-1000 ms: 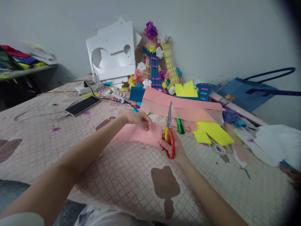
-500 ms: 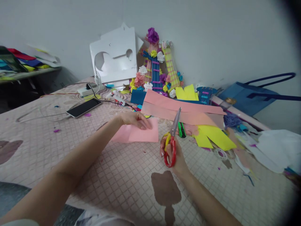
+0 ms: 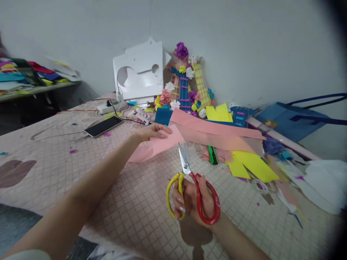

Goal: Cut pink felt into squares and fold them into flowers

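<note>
My left hand (image 3: 154, 132) is closed on a sheet of pink paper (image 3: 165, 142), thumb on top, with the right part of the sheet lifted off the table. In my right hand (image 3: 193, 200) is a pair of scissors (image 3: 185, 167) with one yellow and one red handle; its blades are parted and point up toward the sheet's right corner. Longer pink strips (image 3: 217, 126) lie behind. A green box cutter (image 3: 213, 155) rests to the right of the scissors' blades.
Cut yellow paper (image 3: 252, 166) and scraps lie at the right, near a blue bag (image 3: 292, 115). A phone (image 3: 103, 126) with a cable and a power strip (image 3: 111, 106) sit at the left. Flower-decorated paper models (image 3: 184, 86) and a white foam board (image 3: 139, 72) lean on the wall.
My left hand has raised the pink sheet's right part. The scissors have come nearer to me and their blades have opened, now pointing at the sheet. The view has shifted slightly.
</note>
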Tool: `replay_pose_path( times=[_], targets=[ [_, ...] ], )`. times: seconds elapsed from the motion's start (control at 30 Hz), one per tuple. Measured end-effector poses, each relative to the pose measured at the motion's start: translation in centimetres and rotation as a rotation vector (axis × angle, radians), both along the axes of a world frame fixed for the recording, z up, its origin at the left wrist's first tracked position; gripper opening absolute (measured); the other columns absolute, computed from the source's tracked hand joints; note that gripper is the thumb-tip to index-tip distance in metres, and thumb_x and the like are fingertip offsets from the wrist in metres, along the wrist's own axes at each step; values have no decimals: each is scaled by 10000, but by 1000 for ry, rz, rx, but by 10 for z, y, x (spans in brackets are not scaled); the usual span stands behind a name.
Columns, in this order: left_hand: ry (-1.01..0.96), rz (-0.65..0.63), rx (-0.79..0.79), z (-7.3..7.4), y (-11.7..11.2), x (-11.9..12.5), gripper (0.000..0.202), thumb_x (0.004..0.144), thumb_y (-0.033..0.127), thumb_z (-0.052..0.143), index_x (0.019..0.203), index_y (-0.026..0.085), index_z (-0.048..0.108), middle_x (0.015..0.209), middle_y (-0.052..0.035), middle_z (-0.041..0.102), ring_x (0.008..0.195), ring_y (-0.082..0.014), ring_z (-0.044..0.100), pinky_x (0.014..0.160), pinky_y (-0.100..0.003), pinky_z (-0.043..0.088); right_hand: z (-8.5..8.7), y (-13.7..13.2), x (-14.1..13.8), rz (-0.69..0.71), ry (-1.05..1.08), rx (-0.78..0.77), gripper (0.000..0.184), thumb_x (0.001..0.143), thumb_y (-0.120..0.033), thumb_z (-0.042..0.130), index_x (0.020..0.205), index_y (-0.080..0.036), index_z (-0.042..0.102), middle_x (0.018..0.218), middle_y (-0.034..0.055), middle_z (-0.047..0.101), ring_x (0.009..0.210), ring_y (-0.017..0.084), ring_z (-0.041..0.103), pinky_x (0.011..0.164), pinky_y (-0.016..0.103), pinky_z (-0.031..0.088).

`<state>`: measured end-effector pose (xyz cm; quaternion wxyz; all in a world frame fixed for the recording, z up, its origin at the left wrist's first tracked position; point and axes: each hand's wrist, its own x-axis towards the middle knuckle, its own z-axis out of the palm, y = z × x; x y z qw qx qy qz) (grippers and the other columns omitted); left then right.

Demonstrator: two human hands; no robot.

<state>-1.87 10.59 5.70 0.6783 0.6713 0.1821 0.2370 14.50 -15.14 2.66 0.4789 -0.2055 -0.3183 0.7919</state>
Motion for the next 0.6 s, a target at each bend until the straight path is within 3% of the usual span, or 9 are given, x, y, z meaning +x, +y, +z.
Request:
replay_pose_path(
  times=[0.27,0.6],
  targets=[
    [-51,21,-163,-1,-1,-1,347,570,221,829,896,184,715,879,-16,696,568,-49,600,505,-121,453,0,2,1,6,15,-26,692,783,-787,275,919,-169,556,698,2,456,557,123,428,574,310,452],
    [-57,-5,-190,-3,0,1,340,579,198,823,902,179,717,812,-16,707,556,-55,610,509,-125,479,0,2,2,12,17,-52,690,763,-791,334,925,-164,572,717,11,485,563,123,430,587,312,463]
  ],
)
